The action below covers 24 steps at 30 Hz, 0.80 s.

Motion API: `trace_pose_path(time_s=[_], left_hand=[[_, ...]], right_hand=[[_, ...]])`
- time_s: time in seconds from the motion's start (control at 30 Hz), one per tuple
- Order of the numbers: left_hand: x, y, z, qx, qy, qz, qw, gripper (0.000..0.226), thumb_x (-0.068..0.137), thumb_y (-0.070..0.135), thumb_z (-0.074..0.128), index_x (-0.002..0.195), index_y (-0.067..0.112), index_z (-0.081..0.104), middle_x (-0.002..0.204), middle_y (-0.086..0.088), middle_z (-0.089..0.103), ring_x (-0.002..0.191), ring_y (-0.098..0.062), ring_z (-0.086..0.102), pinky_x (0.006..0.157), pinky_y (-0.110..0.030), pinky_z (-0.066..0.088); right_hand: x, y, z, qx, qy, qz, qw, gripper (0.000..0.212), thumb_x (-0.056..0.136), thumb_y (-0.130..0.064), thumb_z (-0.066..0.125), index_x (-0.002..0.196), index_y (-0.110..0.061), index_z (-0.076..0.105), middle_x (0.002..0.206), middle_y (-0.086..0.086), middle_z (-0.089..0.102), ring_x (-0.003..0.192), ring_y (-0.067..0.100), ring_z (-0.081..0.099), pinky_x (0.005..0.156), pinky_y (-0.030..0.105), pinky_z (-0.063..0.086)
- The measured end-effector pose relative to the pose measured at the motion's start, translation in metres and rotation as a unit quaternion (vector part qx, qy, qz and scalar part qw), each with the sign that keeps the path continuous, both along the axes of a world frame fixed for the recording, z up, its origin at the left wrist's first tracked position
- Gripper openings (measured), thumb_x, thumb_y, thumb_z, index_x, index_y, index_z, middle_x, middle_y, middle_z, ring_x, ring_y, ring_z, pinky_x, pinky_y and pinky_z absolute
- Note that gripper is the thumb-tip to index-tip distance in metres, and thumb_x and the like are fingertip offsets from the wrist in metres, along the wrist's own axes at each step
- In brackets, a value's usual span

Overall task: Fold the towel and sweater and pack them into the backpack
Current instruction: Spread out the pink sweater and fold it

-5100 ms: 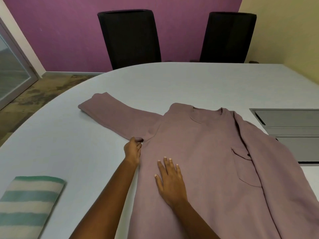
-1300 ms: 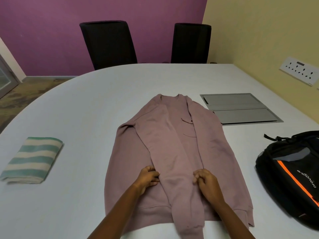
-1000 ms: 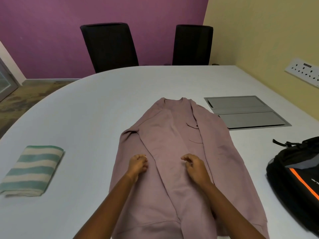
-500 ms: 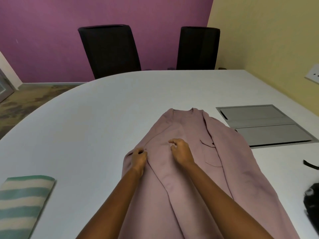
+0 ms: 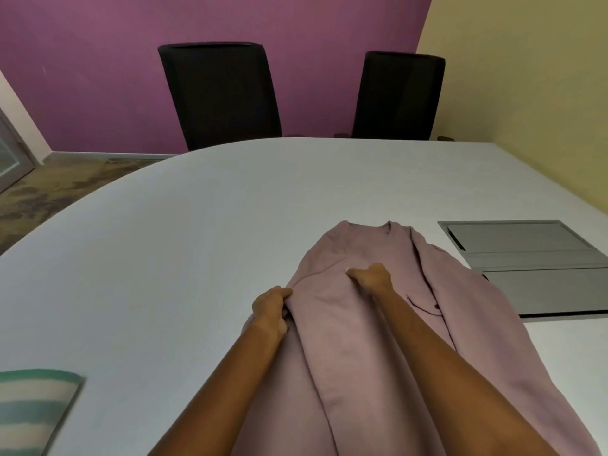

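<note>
Two hands are on the sweater, both at its upper part.

Sweater (image 5: 378, 340): pink, lies flat on the white table (image 5: 197, 241). The collar points to 12 o'clock and the hem end runs out of view at 6 o'clock. A long fold runs down the middle. Cloth on the 3 o'clock side is lapped in over the body. A chest pocket w/ a dark button shows approx. 4 o'clock of the right hand.

Left hand (image 5: 270, 311): at the sweater's 9 o'clock edge. Its fingers are curled round a bunch of cloth at that edge, a firm grasp.

Right hand (image 5: 370, 278): at approx. 1 o'clock of the left hand, near it but apart, on the chest below the collar. Its fingers are bent and the tips nip a ridge of cloth. A crease runs from that spot toward the shoulder.

Both forearms are bare and enter from 6 o'clock. The right forearm lies over the sweater body.

Towel (image 5: 33, 409): folded, green and cream stripes, on the table at 8 o'clock, well apart from the sweater. It is partly cut off by the edge of the view.

Other items:
- The grey panel (image 5: 533, 268) is set into the tabletop at 3 o'clock, just beside the sweater's edge. Cannot tell if the cloth overlaps it.
- One black chair (image 5: 223, 93) stands at 12 o'clock and a second chair (image 5: 398, 93) at 1 o'clock, both beyond the table's far edge.
- Purple wall (image 5: 98, 60) is behind them.
- Yellow wall (image 5: 526, 93) is at 2 o'clock.
</note>
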<state>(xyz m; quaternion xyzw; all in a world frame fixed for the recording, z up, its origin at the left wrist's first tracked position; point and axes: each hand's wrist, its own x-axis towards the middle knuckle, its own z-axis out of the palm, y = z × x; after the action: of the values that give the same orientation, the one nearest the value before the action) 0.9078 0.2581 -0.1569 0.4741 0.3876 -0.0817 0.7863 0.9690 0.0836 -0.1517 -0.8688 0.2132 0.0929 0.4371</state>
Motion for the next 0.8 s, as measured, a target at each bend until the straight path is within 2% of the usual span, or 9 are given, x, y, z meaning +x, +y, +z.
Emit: trace_pose_path(time_s=[0.07, 0.13, 0.23, 0.3, 0.4, 0.47, 0.57, 0.67, 0.8], left_hand=[[0.005, 0.012, 0.005, -0.097, -0.012, 0.014, 0.995, 0.011, 0.083, -0.005, 0.057, 0.085, 0.005, 0.056, 0.077, -0.011, 0.053, 0.065, -0.018, 0.052, 0.055, -0.027, 0.055], [0.008, 0.024, 0.005, -0.149, -0.032, 0.040, 0.987, 0.006, 0.083, -0.006, 0.057, 0.082, 0.000, 0.058, 0.078, -0.014, 0.057, 0.067, -0.020, 0.055, 0.050, -0.025, 0.056], [0.007, 0.043, -0.002, -0.126, -0.073, 0.056, 0.988, 0.018, 0.090, -0.006, 0.048, 0.078, 0.005, 0.056, 0.068, -0.002, 0.066, 0.063, -0.010, 0.063, 0.051, -0.016, 0.053], [0.005, 0.052, -0.003, -0.157, -0.101, 0.061, 0.981, 0.033, 0.094, -0.010, 0.035, 0.080, 0.015, 0.051, 0.050, 0.010, 0.063, 0.050, 0.003, 0.062, 0.049, -0.006, 0.046], [0.001, 0.060, -0.016, -0.093, -0.108, 0.090, 0.986, 0.026, 0.092, -0.008, 0.041, 0.079, 0.009, 0.055, 0.075, -0.003, 0.059, 0.067, -0.006, 0.062, 0.058, -0.011, 0.051], [0.005, 0.062, -0.023, -0.079, -0.086, 0.118, 0.986, 0.012, 0.088, -0.005, 0.051, 0.095, 0.000, 0.059, 0.093, -0.013, 0.058, 0.083, -0.017, 0.059, 0.067, -0.017, 0.054], [0.010, 0.061, -0.030, 0.013, -0.066, 0.094, 0.993, 0.050, 0.086, -0.010, 0.053, 0.134, -0.001, 0.042, 0.103, -0.017, 0.059, 0.084, -0.023, 0.058, 0.075, -0.024, 0.051], [0.009, 0.061, -0.035, 0.108, -0.041, 0.086, 0.990, 0.054, 0.083, -0.016, 0.052, 0.132, 0.007, 0.046, 0.122, -0.021, 0.055, 0.099, -0.030, 0.059, 0.088, -0.033, 0.050], [0.014, 0.062, -0.044, 0.224, -0.028, 0.064, 0.972, 0.044, 0.082, -0.007, 0.053, 0.123, 0.011, 0.055, 0.123, -0.015, 0.057, 0.095, -0.029, 0.057, 0.086, -0.032, 0.049]], right_hand=[[0.010, 0.005, 0.003, 0.054, -0.015, -0.009, 0.998, 0.022, 0.083, -0.017, 0.066, 0.071, -0.007, 0.050, 0.076, 0.009, 0.051, 0.068, 0.020, 0.050, 0.057, 0.026, 0.039], [0.020, 0.015, 0.013, 0.117, -0.024, 0.005, 0.993, 0.024, 0.083, -0.011, 0.060, 0.064, -0.010, 0.046, 0.066, 0.004, 0.046, 0.059, 0.014, 0.044, 0.050, 0.023, 0.035], [0.033, 0.039, 0.032, 0.214, -0.021, 0.061, 0.975, 0.008, 0.089, -0.012, 0.049, 0.093, -0.007, 0.053, 0.082, 0.007, 0.055, 0.073, 0.018, 0.054, 0.062, 0.025, 0.044], [0.044, 0.052, 0.037, 0.308, -0.011, 0.067, 0.949, 0.021, 0.090, -0.011, 0.048, 0.110, -0.005, 0.050, 0.095, 0.010, 0.058, 0.087, 0.022, 0.058, 0.074, 0.028, 0.049], [0.053, 0.066, 0.040, 0.415, -0.019, 0.089, 0.905, 0.020, 0.091, -0.005, 0.048, 0.110, -0.002, 0.053, 0.092, 0.009, 0.060, 0.085, 0.021, 0.059, 0.075, 0.028, 0.052], [0.056, 0.073, 0.032, 0.461, -0.026, 0.090, 0.882, 0.024, 0.092, -0.004, 0.046, 0.115, 0.000, 0.053, 0.094, 0.009, 0.062, 0.085, 0.020, 0.060, 0.074, 0.027, 0.054], [0.057, 0.079, 0.009, 0.358, -0.008, 0.067, 0.931, 0.032, 0.095, -0.012, 0.044, 0.125, -0.001, 0.048, 0.106, 0.013, 0.061, 0.090, 0.022, 0.058, 0.077, 0.030, 0.051], [0.056, 0.075, -0.017, 0.109, 0.007, 0.087, 0.990, 0.045, 0.093, -0.016, 0.047, 0.135, -0.005, 0.035, 0.131, 0.016, 0.050, 0.109, 0.028, 0.053, 0.085, 0.033, 0.045], [0.050, 0.072, -0.031, 0.006, -0.071, 0.123, 0.990, 0.046, 0.095, -0.023, 0.048, 0.136, -0.006, 0.035, 0.134, 0.015, 0.049, 0.120, 0.032, 0.049, 0.094, 0.032, 0.039]])
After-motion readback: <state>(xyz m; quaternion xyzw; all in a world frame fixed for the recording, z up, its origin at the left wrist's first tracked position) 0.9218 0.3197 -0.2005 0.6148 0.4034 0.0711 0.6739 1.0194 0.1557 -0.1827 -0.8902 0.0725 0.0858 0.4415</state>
